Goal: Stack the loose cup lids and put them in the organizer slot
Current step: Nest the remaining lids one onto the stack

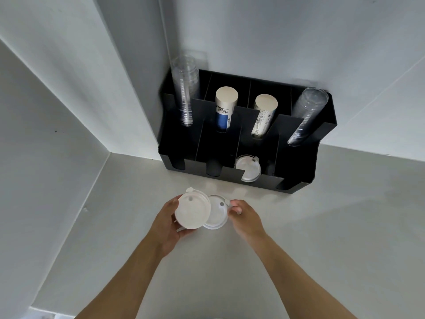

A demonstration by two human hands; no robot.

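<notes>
My left hand point(166, 223) grips a small stack of white cup lids point(192, 209), tilted toward me above the counter. A single white lid point(217, 211) sits just right of that stack, partly tucked behind it, and my right hand point(245, 215) pinches its right edge by the tab. The black organizer point(296, 162) stands against the wall ahead. Its third front slot from the left holds more white lids point(247, 168). The other front slots look dark and I cannot tell what is in them.
Four cup stacks lean in the organizer's rear slots: clear cups point(185, 88), a blue-and-white paper stack point(224, 109), a white printed stack point(263, 115), clear cups point(307, 113). The grey counter point(322, 226) ends at a wall point(46, 134) on the left.
</notes>
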